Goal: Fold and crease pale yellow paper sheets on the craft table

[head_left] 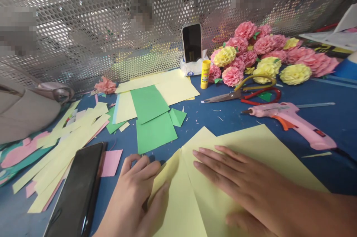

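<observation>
Pale yellow paper (182,207) is closest to the camera in the head view, lying at the near edge of the blue desk (212,112) with both hands on it. Can't tell if it's one folded sheet or a couple overlapping. Left hand (136,192) has its fingers curled in, thumb closed against them, pinching a lifted, curling edge of the paper. Right hand (237,175) is just laid flat across the right part, fingers stretched out and close together, pressing on the surface and not gripping anything. Next to the left hand there's a dark phone (76,188), a pink paper piece (112,163) and a messy pile of yellow strips (67,151). Beyond the hands: green paper (149,103) partly over more pale yellow sheets (178,90), then a yellow glue stick (205,74) upright by a second phone (192,43) propped on a white packet (189,68). Off to the right, a pink glue gun (302,125) with its nozzle facing left, scissors (239,95) just past it, and a heap of pink and yellow paper flowers (264,44) behind those.
</observation>
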Available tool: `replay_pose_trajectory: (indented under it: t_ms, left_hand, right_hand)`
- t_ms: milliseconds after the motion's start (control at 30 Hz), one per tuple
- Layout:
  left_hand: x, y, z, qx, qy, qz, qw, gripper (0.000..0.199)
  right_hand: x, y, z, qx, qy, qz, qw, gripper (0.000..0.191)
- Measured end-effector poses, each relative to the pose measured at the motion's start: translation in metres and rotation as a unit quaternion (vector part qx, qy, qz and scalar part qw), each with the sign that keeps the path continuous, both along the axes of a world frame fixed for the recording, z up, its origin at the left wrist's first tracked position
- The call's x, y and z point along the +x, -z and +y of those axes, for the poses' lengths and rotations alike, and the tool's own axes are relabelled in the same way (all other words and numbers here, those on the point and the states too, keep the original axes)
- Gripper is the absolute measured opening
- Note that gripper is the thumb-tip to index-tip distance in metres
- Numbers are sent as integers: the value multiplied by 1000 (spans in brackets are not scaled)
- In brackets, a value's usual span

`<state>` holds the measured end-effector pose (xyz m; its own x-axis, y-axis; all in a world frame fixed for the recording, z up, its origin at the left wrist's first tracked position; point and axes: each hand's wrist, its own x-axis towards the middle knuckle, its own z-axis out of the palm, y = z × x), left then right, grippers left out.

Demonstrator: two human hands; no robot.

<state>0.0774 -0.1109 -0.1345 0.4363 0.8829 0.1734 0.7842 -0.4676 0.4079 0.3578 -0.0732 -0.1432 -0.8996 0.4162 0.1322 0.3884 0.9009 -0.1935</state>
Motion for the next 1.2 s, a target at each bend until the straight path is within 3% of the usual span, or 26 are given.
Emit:
replay_pose_trajectory:
  t_ms: [400,733,833,933,1067,1200]
  left_hand:
    - [-7,0,2,-6,38,26,999,22]
    - [-10,-3,-3,49,9,-7,999,27]
    - [-9,-5,-4,22,-2,-26,999,17]
    - [-10,-4,-4,-14,-33,-38,999,17]
    - [-12,1,-5,-20,-44,14,999,27]
    - [-12,6,-8,17,-36,75,996,35]
  right_hand:
    - [0,-1,1,-11,-3,2,1000,72]
    - [2,0,6,-82,9,-6,997,74]
    - [4,-3,5,-62,31,3,998,75]
    - [5,-8,-5,-62,13,9,998,76]
    - [6,-12,-15,-86,-26,6,996,75]
    - [5,-14,-16,-57,-27,6,998,74]
